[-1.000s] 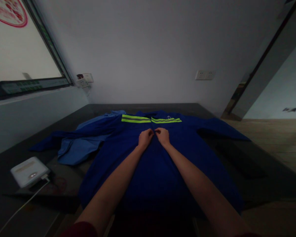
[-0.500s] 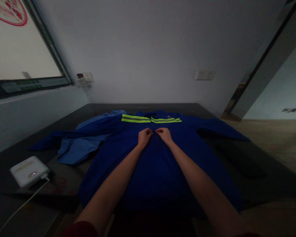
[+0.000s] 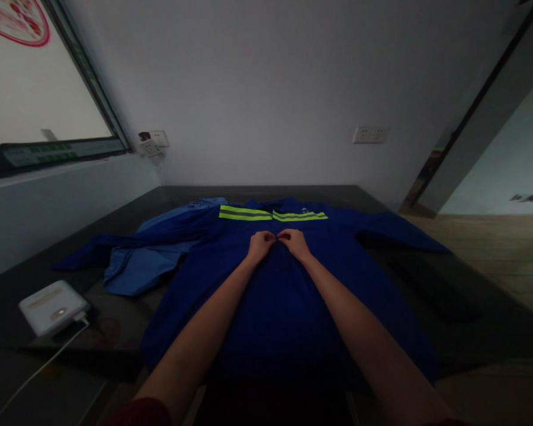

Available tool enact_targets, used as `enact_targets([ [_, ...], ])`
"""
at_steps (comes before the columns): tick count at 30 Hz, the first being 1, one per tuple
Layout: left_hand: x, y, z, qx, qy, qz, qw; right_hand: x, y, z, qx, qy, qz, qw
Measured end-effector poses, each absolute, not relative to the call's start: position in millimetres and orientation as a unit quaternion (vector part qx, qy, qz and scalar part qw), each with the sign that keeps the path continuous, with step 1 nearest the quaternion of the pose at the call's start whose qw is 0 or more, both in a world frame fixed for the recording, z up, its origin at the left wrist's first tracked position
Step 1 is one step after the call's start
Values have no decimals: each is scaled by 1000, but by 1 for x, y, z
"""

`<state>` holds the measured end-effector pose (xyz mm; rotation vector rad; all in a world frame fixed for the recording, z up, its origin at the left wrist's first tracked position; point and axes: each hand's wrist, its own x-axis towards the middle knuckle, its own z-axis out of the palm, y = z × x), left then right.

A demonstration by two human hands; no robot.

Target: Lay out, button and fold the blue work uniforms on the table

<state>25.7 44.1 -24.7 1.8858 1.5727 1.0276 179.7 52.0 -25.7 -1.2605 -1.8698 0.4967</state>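
Where the two front edges of the dark-blue jacket (image 3: 284, 307) meet, just below its chest, the left hand (image 3: 260, 246) and the right hand (image 3: 295, 244) come together knuckle to knuckle. The fingers (image 3: 270, 238) of both hands are curled in narrow and pinch the cloth at that seam. Whether a button or snap sits between them is too small to tell. The jacket lies flat and front-up on the dark, smooth counter (image 3: 350, 193), collar away from the person and sleeves spread to either side, its cloth matte and heavy-looking. Two bright yellow-green reflective stripes (image 3: 273, 215) run across the chest in straight bands, just beyond the hands. A paler blue garment (image 3: 142, 266), rumpled in soft folds, lies beside and partly under the sleeve on the person's left. Near the counter's left edge rests a white, rounded rectangular box (image 3: 53, 306) with a thin white cable (image 3: 39, 370) plugged in.
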Motion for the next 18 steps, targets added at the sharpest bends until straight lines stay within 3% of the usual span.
enact_targets([
  [8,27,56,-30,645,586,362,332,174,53,-33,-532,-732,147,400],
  [18,28,60,-42,609,598,389,347,167,46,-33,-562,-718,114,395],
])
